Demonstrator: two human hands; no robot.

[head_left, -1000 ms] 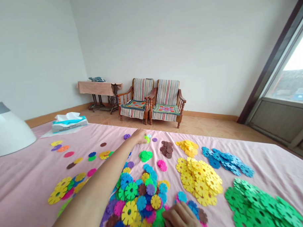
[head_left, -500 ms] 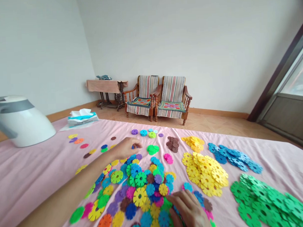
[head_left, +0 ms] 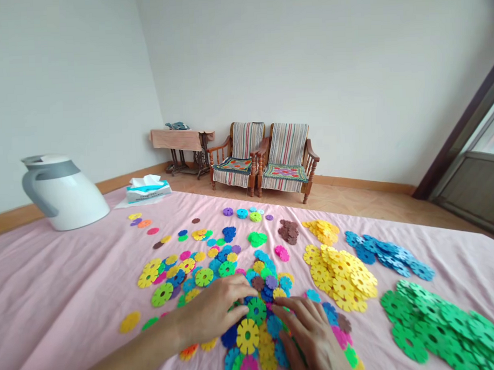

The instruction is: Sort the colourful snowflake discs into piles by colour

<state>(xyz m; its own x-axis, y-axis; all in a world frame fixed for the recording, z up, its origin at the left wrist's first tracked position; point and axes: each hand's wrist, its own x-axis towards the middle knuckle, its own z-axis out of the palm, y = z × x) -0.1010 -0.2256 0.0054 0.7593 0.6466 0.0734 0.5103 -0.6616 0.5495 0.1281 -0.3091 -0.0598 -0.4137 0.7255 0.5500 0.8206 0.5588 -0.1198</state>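
Observation:
A mixed pile of notched, flower-shaped plastic discs (head_left: 248, 336) in many colours spreads over the pink cloth in front of me. My left hand (head_left: 221, 307) reaches into the middle of it, thumb and fingers apart around a green disc (head_left: 257, 311); no disc shows in its grasp. On the pile's right side, my right hand (head_left: 311, 334) rests with fingers spread, the tips touching discs and partly hiding them. Single-colour heaps lie farther right: yellow discs (head_left: 342, 279), green discs (head_left: 446, 324) and blue discs (head_left: 389, 254).
Brown discs (head_left: 288, 232), orange-yellow discs (head_left: 321, 231) and a small green heap (head_left: 257, 239) lie beyond the pile. A white jug (head_left: 71, 194) and a tissue box (head_left: 148, 190) stand at the left on the pink cloth (head_left: 44, 289). Two wooden armchairs (head_left: 287, 173) are across the floor.
My left hand has come back from the pile's far edge to its middle. A dark blue heap now shows where it was. My right hand stays at the pile; the view has shifted slightly left.

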